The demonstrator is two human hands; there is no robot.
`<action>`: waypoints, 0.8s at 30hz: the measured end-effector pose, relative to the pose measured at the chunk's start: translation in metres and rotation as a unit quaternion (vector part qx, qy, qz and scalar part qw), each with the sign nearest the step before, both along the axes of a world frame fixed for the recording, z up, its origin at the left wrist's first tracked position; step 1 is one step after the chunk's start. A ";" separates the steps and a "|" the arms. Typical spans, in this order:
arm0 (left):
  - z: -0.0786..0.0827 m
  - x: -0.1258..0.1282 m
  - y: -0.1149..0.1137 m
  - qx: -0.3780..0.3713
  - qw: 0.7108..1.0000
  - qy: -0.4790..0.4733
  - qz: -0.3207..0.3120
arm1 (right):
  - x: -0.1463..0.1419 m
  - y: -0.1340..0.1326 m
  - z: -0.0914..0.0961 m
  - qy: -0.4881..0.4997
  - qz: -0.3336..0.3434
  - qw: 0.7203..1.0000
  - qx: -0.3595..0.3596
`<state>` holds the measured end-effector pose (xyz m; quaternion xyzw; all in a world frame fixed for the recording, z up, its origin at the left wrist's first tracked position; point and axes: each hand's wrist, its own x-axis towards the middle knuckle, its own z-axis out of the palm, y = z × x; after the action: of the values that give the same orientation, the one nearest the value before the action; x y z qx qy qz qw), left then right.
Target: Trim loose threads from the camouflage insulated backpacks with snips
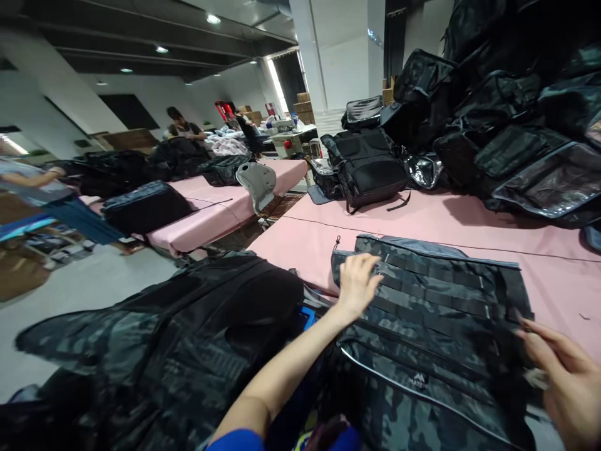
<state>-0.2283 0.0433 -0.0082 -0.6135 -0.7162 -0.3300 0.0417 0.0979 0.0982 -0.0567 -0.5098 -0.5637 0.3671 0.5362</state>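
Note:
A dark camouflage backpack (422,313) lies in front of me, with rows of webbing straps, a light-edged zip and a small logo patch. Its upper part rests at the edge of the pink-covered table. Over its upper left side is my left hand (359,285), fingers slightly bent and apart, touching the fabric. At the backpack's right edge my right hand (561,369) has thumb and forefinger pressed together on a dark bit of the side; motion blur hides exactly which part.
To my left sits another camouflage bag (164,332). A pile of bags (507,125) rises on the pink table (469,216) at the back right, beside a black backpack (370,166). A grey chair (257,183) stands between tables. Co-workers (37,181) are on the left and farther back.

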 end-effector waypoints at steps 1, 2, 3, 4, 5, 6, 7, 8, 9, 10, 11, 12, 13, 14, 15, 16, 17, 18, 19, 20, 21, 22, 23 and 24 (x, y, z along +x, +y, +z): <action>-0.001 -0.020 -0.002 -0.027 0.999 -0.030 0.019 | -0.023 -0.003 0.007 -0.014 0.018 0.999 -0.026; -0.003 -0.036 -0.001 -0.052 0.996 -0.063 0.017 | -0.047 -0.005 0.013 -0.026 0.043 0.998 -0.033; -0.007 -0.049 0.002 -0.073 0.992 -0.100 0.000 | -0.070 -0.006 0.018 -0.042 0.076 0.996 -0.027; -0.010 -0.058 0.005 -0.088 0.986 -0.141 -0.025 | -0.093 -0.005 0.021 -0.062 0.108 0.992 -0.013; -0.014 -0.064 0.009 -0.099 0.976 -0.186 -0.049 | -0.113 -0.004 0.023 -0.084 0.139 0.987 0.007; -0.018 -0.068 0.013 -0.105 0.964 -0.233 -0.071 | -0.132 -0.002 0.023 -0.109 0.165 0.980 0.031; -0.022 -0.071 0.017 -0.108 0.950 -0.280 -0.089 | -0.148 0.000 0.022 -0.138 0.182 0.972 0.059; -0.026 -0.072 0.019 -0.109 0.933 -0.326 -0.105 | -0.162 0.003 0.021 -0.166 0.193 0.963 0.092; -0.029 -0.073 0.021 -0.107 0.915 -0.370 -0.119 | -0.174 0.005 0.020 -0.192 0.199 0.952 0.129; -0.031 -0.074 0.022 -0.102 0.896 -0.412 -0.132 | -0.184 0.007 0.020 -0.214 0.201 0.941 0.171; -0.033 -0.075 0.023 -0.094 0.877 -0.450 -0.141 | -0.193 0.009 0.020 -0.231 0.201 0.928 0.212; -0.034 -0.075 0.023 -0.088 0.859 -0.483 -0.147 | -0.201 0.010 0.021 -0.245 0.202 0.914 0.252; -0.035 -0.076 0.022 -0.084 0.842 -0.512 -0.150 | -0.207 0.011 0.022 -0.259 0.204 0.900 0.285; -0.035 -0.077 0.022 -0.082 0.827 -0.535 -0.151 | -0.213 0.012 0.023 -0.271 0.205 0.887 0.312; -0.035 -0.077 0.021 -0.080 0.815 -0.554 -0.149 | -0.217 0.013 0.023 -0.282 0.208 0.877 0.329; -0.034 -0.077 0.021 -0.079 0.807 -0.567 -0.145 | -0.221 0.013 0.024 -0.285 0.211 0.874 0.333; -0.034 -0.078 0.020 -0.079 0.801 -0.577 -0.140 | -0.223 0.013 0.025 -0.277 0.214 0.879 0.324; -0.033 -0.078 0.020 -0.078 0.796 -0.584 -0.136 | -0.225 0.013 0.025 -0.259 0.214 0.892 0.304; -0.033 -0.078 0.020 -0.076 0.792 -0.591 -0.135 | -0.226 0.012 0.026 -0.239 0.211 0.906 0.279; -0.033 -0.078 0.020 -0.074 0.786 -0.598 -0.137 | -0.228 0.012 0.026 -0.225 0.207 0.917 0.258; -0.032 -0.078 0.019 -0.072 0.780 -0.606 -0.141 | -0.230 0.011 0.027 -0.224 0.205 0.920 0.247; -0.032 -0.077 0.019 -0.071 0.772 -0.614 -0.145 | -0.232 0.009 0.028 -0.239 0.204 0.916 0.250; -0.032 -0.077 0.019 -0.070 0.766 -0.622 -0.149 | -0.235 0.008 0.028 -0.267 0.204 0.904 0.265; -0.032 -0.077 0.020 -0.069 0.762 -0.625 -0.152 | -0.239 0.007 0.028 -0.298 0.202 0.889 0.283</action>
<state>-0.3053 0.0629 -0.0406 -0.3732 -0.5016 -0.5923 -0.5082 -0.1407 0.1056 -0.0287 -0.2971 -0.8676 0.1228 0.3793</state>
